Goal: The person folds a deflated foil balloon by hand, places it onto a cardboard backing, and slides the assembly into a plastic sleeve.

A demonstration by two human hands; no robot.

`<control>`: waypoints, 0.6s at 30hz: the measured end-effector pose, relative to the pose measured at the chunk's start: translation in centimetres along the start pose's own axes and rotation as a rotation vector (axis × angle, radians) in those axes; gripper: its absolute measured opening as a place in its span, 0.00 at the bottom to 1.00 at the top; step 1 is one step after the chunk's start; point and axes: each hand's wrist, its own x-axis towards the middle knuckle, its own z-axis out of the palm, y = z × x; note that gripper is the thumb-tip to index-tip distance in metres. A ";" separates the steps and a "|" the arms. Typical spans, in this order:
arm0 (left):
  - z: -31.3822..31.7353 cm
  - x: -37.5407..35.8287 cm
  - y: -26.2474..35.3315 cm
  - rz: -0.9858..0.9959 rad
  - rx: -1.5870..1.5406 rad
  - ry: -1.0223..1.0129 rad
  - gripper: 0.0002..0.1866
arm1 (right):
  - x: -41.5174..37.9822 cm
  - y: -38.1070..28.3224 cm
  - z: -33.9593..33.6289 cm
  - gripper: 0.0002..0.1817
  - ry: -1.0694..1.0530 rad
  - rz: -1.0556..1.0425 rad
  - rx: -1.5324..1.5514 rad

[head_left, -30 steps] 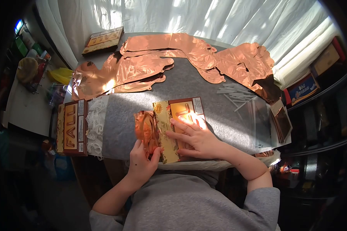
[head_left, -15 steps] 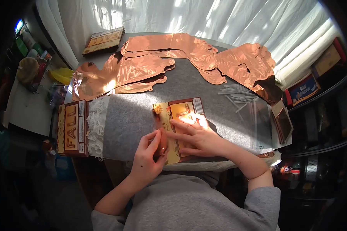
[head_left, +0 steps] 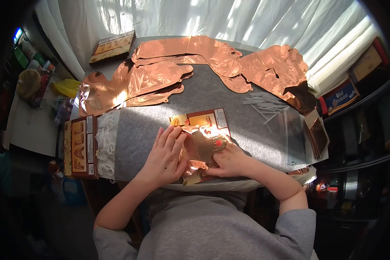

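Note:
A folded copper foil balloon (head_left: pixel 202 145) lies crumpled between my hands, over a printed card (head_left: pixel 221 118) with a brown border. My left hand (head_left: pixel 164 156) has its fingers along the balloon's left edge, the thumb bent in beside it. At the other side my right hand (head_left: pixel 230 161) grips the foil with thumb and curled fingers. The balloon and my hands hide most of the card. Below the balloon, the card's yellow lower edge (head_left: pixel 191 178) shows.
Flat copper foil balloons (head_left: pixel 160 80) spread along the table's back. White straws (head_left: pixel 264 104) and clear plastic sleeves (head_left: pixel 288 138) lie right. A stack of FALL packages (head_left: pixel 79 147) and white string bundles (head_left: pixel 106 147) stand left. Another package stack (head_left: pixel 112 47) sits at back left.
The copper foil has been opened out wider over the card. My right hand has gone from lying flat on the card to gripping the foil; my left hand has spread its fingers along it.

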 end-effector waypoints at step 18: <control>1.3 0.8 0.3 0.088 0.149 -0.075 0.47 | -2.9 -0.5 2.2 0.43 0.220 -0.132 -0.125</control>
